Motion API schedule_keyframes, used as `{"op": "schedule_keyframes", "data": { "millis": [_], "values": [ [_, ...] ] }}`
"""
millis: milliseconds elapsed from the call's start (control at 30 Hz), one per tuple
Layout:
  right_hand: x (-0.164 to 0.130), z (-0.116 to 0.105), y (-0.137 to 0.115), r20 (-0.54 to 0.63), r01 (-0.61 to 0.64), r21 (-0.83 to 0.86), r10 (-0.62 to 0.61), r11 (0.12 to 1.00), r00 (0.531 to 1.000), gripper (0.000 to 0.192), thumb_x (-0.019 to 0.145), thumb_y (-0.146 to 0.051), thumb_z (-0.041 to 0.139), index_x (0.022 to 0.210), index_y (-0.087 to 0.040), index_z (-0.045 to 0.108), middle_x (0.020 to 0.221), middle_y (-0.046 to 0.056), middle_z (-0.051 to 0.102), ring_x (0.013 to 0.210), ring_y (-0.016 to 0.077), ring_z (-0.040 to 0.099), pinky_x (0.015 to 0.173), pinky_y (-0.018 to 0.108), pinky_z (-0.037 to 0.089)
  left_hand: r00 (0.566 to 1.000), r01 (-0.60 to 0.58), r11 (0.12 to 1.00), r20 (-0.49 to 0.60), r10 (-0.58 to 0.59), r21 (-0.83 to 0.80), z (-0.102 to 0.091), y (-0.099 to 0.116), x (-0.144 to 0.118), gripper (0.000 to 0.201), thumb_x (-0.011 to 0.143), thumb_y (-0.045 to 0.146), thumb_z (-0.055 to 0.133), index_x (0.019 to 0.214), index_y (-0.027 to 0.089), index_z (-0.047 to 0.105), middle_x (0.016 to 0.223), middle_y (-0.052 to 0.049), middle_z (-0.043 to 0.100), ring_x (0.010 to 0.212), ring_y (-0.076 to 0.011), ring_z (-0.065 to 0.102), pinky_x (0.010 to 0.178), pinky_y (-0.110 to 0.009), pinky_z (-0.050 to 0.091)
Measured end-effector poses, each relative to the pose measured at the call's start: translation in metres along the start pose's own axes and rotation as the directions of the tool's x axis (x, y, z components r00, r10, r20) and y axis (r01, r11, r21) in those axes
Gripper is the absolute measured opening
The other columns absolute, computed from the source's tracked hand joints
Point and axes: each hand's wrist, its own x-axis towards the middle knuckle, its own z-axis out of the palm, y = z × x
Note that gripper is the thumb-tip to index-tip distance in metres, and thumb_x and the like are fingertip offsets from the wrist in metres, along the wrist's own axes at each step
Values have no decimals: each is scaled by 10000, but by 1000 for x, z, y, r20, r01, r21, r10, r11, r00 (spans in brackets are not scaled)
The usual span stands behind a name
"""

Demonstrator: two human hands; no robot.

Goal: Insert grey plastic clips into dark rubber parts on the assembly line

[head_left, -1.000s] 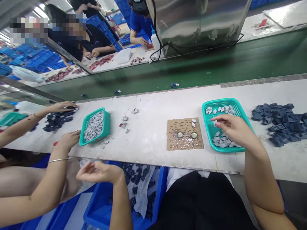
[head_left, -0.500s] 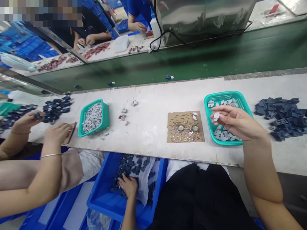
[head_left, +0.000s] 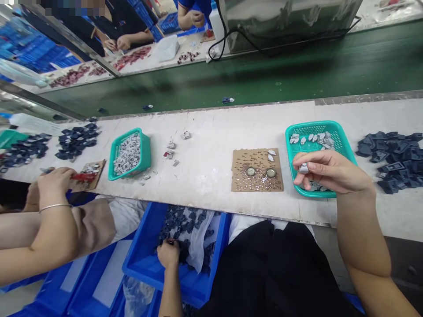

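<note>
- The right hand point(head_left: 330, 171) is raised in front of the body, palm turned down and inward, the wrist roughly level
- Its thumb and fingertips point(head_left: 299, 175) are pinched together at the left end of the hand, the other fingers curled loosely beside them
- The right forearm runs bare from the lower right corner up to the wrist, bent at the elbow
- The left hand point(head_left: 168, 253) hangs low, below the right one, back of the hand upward, fingers curled downward and partly hidden
- The left forearm rises bare from the bottom edge, nearly straight
</note>
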Motion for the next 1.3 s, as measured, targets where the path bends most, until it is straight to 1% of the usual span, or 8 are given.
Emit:
{"op": "schedule_keyframes", "data": {
  "millis": [200, 367, 567, 700, 867, 1100, 1200, 1300],
  "values": [
    [2, 4, -1, -62, -15, 18, 16, 1000, 998, 324, 764, -503, 919, 915, -243, 800, 818, 36, 708, 586, 127, 582, 490, 275, 485, 995, 89, 996, 36, -89, 14, -15, 5, 0, 421, 893, 342, 452, 1143, 152, 732, 1087, -207, 741, 1259, -421, 698, 956, -463, 584],
    [2, 5, -3, -135, -18, -42, 12, 999, 991, 380, 710, -525, 945, 933, -246, 818, 766, 27, 661, 612, 124, 551, 538, 286, 481, 989, 75, 997, 128, -76, 12, -40, 17, 4, 522, 843, 270, 548, 1295, 66, 710, 1385, -296, 675, 1372, -419, 640, 1085, -464, 548],
    [4, 3, -2, -164, -58, -141, 34, 988, 986, 463, 773, -560, 892, 1101, -250, 790, 732, 14, 619, 588, 140, 547, 492, 306, 464, 928, 72, 993, 370, -33, -93, -77, 39, 1, 403, 678, 250, 698, 1045, 111, 785, 965, -189, 808, 1084, -395, 775, 951, -438, 613],
    [10, 10, -2, -179, -47, -198, 11, 979, 984, 387, 803, -582, 874, 1000, -273, 749, 665, -10, 605, 574, 142, 559, 505, 300, 472, 762, -121, 898, 540, 356, -423, -129, 70, -26, 472, 687, 500, 802, 1091, 258, 827, 1129, -76, 814, 1119, -303, 748, 945, -345, 609],
    [15, 16, -1, -142, -75, -238, 42, 968, 989, 457, 803, -606, 870, 1026, -231, 734, 701, 5, 654, 609, 139, 594, 554, 292, 488, 452, -325, 537, 371, 811, -779, -178, 135, -49, 514, 614, 731, 866, 859, 279, 879, 835, -110, 735, 788, -249, 688, 720, -354, 577],
    [25, 14, 4, -251, -88, -421, -23, 903, 968, 533, 779, -622, 853, 1065, -196, 712, 713, 18, 650, 619, 162, 598, 564, 317, 502, 186, -121, 48, 25, 982, -992, -169, 274, -52, 582, 591, 629, 963, 1000, 228, 861, 922, -96, 745, 840, -210, 736, 778, -352, 606],
    [30, 17, 4, -314, -112, -560, -85, 821, 945, 445, 787, -527, 828, 1052, -195, 698, 750, 41, 687, 605, 179, 620, 557, 332, 527, 71, -3, 4, 4, 997, -1000, -172, 316, -56, 619, 563, 568, 1002, 1027, 193, 833, 912, -76, 752, 864, -192, 755, 860, -342, 627],
    [38, 21, 5, -297, -135, -677, -100, 724, 949, 234, 824, -404, 750, 942, -207, 705, 761, 55, 726, 595, 190, 650, 596, 348, 567, 48, 118, -2, 4, 999, -993, -171, 337, -56, 580, 542, 456, 1038, 978, 160, 796, 870, -39, 741, 848, -150, 763, 898, -284, 624]
  ]
}}
